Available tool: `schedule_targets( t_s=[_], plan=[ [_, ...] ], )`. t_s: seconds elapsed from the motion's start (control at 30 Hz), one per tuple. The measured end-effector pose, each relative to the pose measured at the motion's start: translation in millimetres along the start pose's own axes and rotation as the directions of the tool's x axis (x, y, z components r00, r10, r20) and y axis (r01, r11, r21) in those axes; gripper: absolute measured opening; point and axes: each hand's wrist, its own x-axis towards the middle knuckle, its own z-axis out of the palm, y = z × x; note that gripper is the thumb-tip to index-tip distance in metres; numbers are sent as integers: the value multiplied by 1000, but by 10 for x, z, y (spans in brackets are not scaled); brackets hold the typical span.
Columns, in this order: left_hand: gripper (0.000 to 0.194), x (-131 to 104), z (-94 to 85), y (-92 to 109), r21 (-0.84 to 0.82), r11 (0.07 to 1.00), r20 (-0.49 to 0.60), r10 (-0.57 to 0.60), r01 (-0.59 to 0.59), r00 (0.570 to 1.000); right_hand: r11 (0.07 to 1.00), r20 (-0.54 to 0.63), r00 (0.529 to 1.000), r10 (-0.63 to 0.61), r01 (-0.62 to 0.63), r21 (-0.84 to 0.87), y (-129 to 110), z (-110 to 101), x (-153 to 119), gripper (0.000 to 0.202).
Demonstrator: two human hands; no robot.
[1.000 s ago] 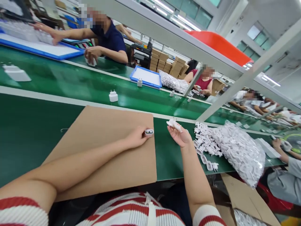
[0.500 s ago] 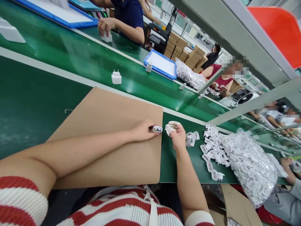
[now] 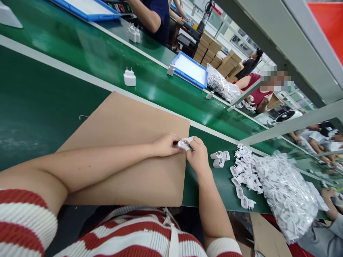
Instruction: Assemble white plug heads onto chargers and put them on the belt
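Over the right edge of a brown cardboard sheet (image 3: 128, 125), my left hand (image 3: 164, 145) is closed around a white charger housing, mostly hidden by the fingers. My right hand (image 3: 199, 155), with white covers on some fingertips, pinches a small white plug cap (image 3: 184, 144) against the housing's open end. Whether the cap is seated in it I cannot tell. To the right of my right hand, a few white charger housings (image 3: 219, 163) lie on the green table with open ends showing. Beyond them spreads a pile of loose white plug caps (image 3: 245, 171).
A clear bag of plug caps (image 3: 291, 192) lies at the table's right end. Across the green conveyor belt (image 3: 150, 91) stands a white charger (image 3: 130, 77). Blue-rimmed trays (image 3: 190, 70) and co-workers are on the far side. A metal frame post (image 3: 297, 117) slants at right.
My right hand has moved left, bringing the plug cap to the housing in my left hand. The co-worker's hand opposite has left the white chargers. The whole view has shifted slightly.
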Motion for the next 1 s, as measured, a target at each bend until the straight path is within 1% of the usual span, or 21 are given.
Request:
schedule_targets(
  t_s=[0.1,0.23,0.3,0.4,0.47,0.53,0.6,0.63,0.67,0.7,0.73,0.77,0.8,0.83,0.87,0.9,0.93,0.97,1.0],
  plan=[
    [29,-1,3,3,-11,1000,8,0,0,1000,996,67,998,1,5,-89,-24,-36,66,37],
    [31,3,12,-18,4,1000,9,-28,28,1000,989,142,989,32,-11,-145,-54,-88,148,33],
    [32,7,16,-29,8,999,2,-45,45,999,987,150,987,59,-35,-155,-59,-86,163,32],
    [31,0,26,-20,13,999,-13,-47,47,999,983,97,984,148,-135,-125,-77,-30,129,33],
    [31,-22,41,7,12,999,-16,-34,34,999,974,43,973,227,-225,-39,-108,28,62,35],
    [32,-46,55,40,4,999,0,-36,36,999,951,6,959,283,-281,129,-139,70,-46,36],
    [37,-33,45,61,-8,997,41,-80,80,996,900,-33,952,304,-276,337,-135,60,-209,46],
    [41,3,21,63,-13,993,65,-120,121,991,871,-71,946,318,-261,416,-107,26,-315,53],
    [45,66,-18,58,-13,986,83,-164,166,983,853,-124,932,341,-251,458,-57,-29,-437,57],
    [49,160,-74,46,-8,978,84,-207,208,975,853,-190,905,380,-264,451,15,-105,-574,56],
    [51,283,-148,26,10,969,63,-247,247,967,861,-261,861,436,-316,398,109,-198,-720,51],
    [52,431,-237,-4,45,959,19,-281,280,960,859,-332,801,499,-408,308,220,-304,-869,42],
    [51,596,-339,-44,93,949,-49,-297,301,954,825,-391,729,561,-531,194,343,-414,-1013,35],
    [48,769,-449,-97,169,927,-132,-316,335,940,748,-430,655,621,-659,76,470,-520,-1144,32],
    [44,937,-562,-160,251,895,-213,-321,369,923,650,-443,596,670,-759,-38,595,-615,-1257,32],
    [40,1091,-675,-233,317,860,-282,-317,399,906,554,-433,556,710,-820,-145,712,-692,-1347,32],
    [38,1223,-782,-311,368,824,-330,-318,431,889,476,-412,530,741,-848,-234,815,-748,-1415,33],
    [37,1329,-879,-391,407,803,-344,-307,436,887,430,-387,521,761,-852,-299,903,-782,-1462,33],
    [36,1407,-964,-466,433,791,-344,-299,433,890,414,-366,523,769,-845,-338,976,-799,-1492,32]
  ],
)
